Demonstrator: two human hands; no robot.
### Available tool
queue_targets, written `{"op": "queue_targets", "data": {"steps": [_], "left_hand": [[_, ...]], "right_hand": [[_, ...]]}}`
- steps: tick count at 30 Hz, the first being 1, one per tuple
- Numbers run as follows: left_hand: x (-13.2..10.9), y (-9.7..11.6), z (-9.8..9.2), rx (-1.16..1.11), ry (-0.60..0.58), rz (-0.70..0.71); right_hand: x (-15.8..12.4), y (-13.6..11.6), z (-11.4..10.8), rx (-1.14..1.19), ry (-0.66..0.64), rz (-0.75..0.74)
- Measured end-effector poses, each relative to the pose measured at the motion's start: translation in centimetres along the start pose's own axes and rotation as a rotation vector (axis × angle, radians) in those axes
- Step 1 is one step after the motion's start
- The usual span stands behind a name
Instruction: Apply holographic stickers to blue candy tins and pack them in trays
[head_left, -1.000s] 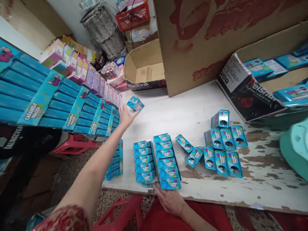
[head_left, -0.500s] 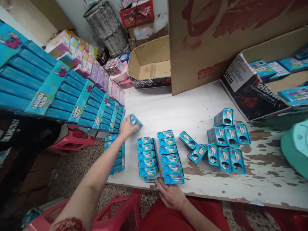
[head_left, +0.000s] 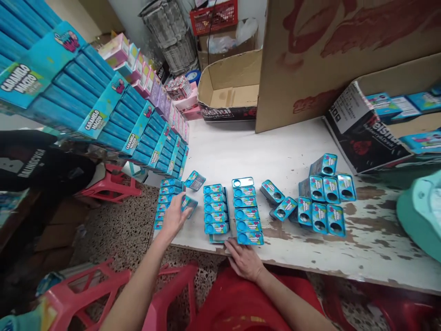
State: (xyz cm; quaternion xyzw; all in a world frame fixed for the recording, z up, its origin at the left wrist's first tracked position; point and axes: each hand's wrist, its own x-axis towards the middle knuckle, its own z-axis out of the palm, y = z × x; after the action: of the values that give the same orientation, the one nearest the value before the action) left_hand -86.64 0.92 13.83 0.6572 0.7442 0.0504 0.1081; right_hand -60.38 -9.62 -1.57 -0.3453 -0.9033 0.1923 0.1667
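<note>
My left hand (head_left: 174, 219) has its fingers closed around a small blue candy tin (head_left: 189, 205), just right of a row of blue tins (head_left: 168, 198) at the table's left edge. Another blue tin (head_left: 195, 180) lies tilted on the table beyond that hand. My right hand (head_left: 245, 260) rests at the near table edge with its fingers stretched out. Its fingertips are by the near ends of two rows of blue tins labelled "CARAMELO MACIZO", the left row (head_left: 216, 208) and the right row (head_left: 248, 213); whether they touch a tin I cannot tell.
Stacked blue display boxes (head_left: 132, 138) rise at the left. Loose tins with round openings (head_left: 320, 214) stand on the right of the worn white table (head_left: 220, 156). Open cartons (head_left: 229, 110) and a tall cardboard panel (head_left: 344, 55) are behind. Red stools (head_left: 82, 294) stand below.
My left hand has let go of one blue tin, which now lies beyond it, and has come nearer holding another. My right hand stays by the rows. The view has shifted.
</note>
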Motion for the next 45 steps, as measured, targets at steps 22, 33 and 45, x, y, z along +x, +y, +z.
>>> {"op": "queue_targets", "data": {"steps": [22, 33, 45], "left_hand": [[-9.6, 6.8, 7.3, 0.175, 0.157, 0.624], [-9.3, 7.4, 7.9, 0.176, 0.139, 0.625], [-9.9, 5.0, 9.5, 0.15, 0.258, 0.525]], "right_hand": [[-9.3, 2.1, -4.7, 0.065, 0.29, 0.146], [-13.0, 6.4, -8.3, -0.067, 0.436, 0.376], [-13.3, 10.6, -12.4, -0.174, 0.599, 0.518]]}}
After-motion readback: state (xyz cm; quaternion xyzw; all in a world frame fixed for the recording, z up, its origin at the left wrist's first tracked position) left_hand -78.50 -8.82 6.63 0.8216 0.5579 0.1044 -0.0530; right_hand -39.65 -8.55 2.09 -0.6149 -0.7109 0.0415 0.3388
